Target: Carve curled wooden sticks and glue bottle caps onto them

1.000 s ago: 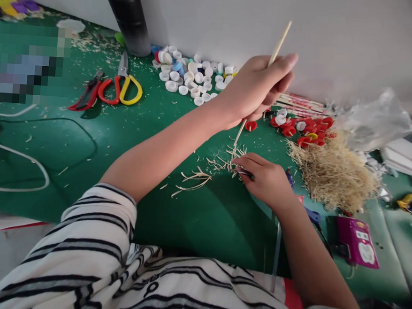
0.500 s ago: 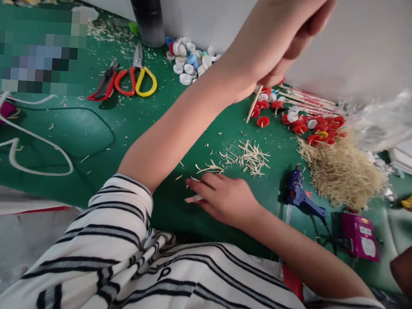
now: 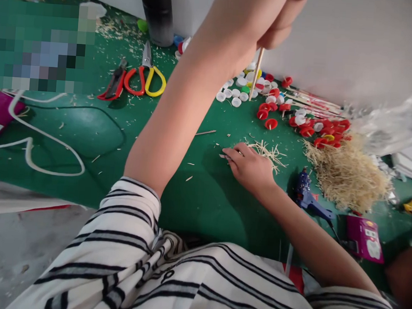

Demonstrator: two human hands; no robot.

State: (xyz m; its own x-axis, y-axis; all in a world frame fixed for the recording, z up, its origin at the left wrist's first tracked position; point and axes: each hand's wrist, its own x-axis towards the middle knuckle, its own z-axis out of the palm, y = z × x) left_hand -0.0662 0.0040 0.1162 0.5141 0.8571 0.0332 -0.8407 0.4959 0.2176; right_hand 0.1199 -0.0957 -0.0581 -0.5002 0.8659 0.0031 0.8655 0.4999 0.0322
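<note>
My left hand (image 3: 261, 17) is raised at the top edge of the head view, its fingers curled and partly cut off. From it a thin wooden stick (image 3: 256, 75) points down over the bottle caps (image 3: 236, 93). My right hand (image 3: 252, 167) rests low over the green table, closed around a small thin blade (image 3: 224, 156) whose tip sticks out to the left. Just beyond its fingers lies a small heap of pale wood shavings (image 3: 269, 152). A short sliver of wood (image 3: 205, 133) lies near my left forearm.
Red caps on sticks (image 3: 306, 126) lie at the back right beside a large pile of shavings (image 3: 349, 176). A blue glue gun (image 3: 309, 197) and a purple power box (image 3: 365, 238) are right of my right arm. Scissors (image 3: 146, 72), pliers (image 3: 115, 80) and a white cable (image 3: 46, 115) lie left.
My right hand has moved away from the near edge, up to the small heap of shavings. The loose strips there lie closer to the heap. My left hand has shifted up and left with the stick.
</note>
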